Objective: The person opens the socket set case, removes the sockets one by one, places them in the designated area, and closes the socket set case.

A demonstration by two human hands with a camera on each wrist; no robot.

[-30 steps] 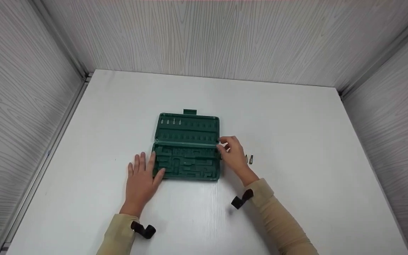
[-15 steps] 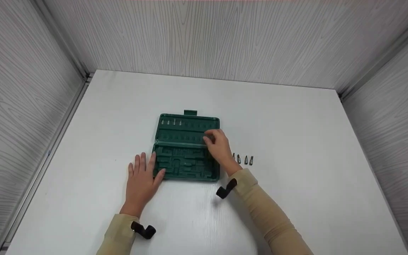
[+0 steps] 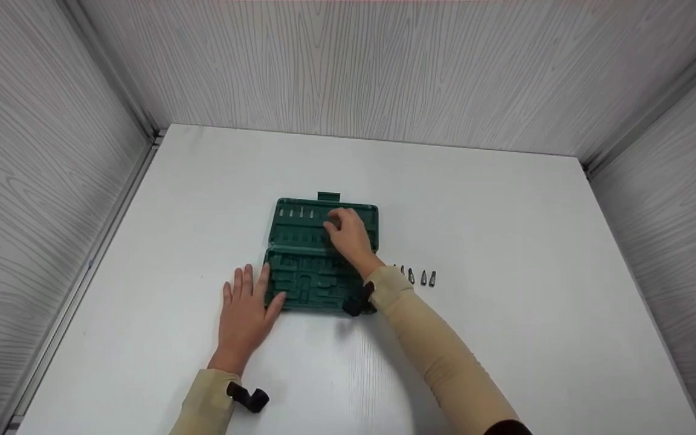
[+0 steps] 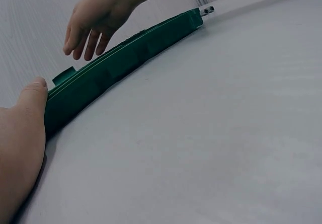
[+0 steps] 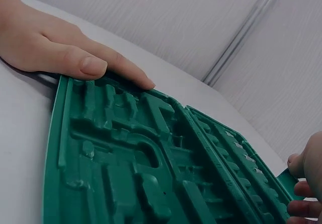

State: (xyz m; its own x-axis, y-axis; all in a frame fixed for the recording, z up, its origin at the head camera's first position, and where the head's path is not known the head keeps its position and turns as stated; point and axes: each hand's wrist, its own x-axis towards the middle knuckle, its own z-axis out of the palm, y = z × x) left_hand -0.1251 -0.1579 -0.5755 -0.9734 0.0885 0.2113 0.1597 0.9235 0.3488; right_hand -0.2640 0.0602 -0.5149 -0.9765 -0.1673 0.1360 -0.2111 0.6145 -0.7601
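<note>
An open green plastic bit case (image 3: 299,281) lies on the white table. Beside its lower left edge, my left hand (image 3: 244,323) rests flat with fingers spread, thumb and index finger at the rim. My right hand (image 3: 351,238) is over the case's far half, thumb and fingers bent toward each other near the upper slot row. I cannot tell whether a small bit is between its fingertips. Several silvery screwdriver bits (image 3: 301,212) stand in the left slots of that row. In the right wrist view, the moulded near half (image 5: 121,183) of the case holds no tools.
Several loose bits (image 3: 424,278) lie in a row on the table right of the case, partly behind the right sleeve. A latch tab (image 3: 328,196) sticks out at the case's far edge. Grey wood-grain panels (image 3: 372,66) enclose the table's back and sides.
My right hand has moved left and away from me, from the case's right edge to over its far half. More loose bits show on the table. The left hand stays put.
</note>
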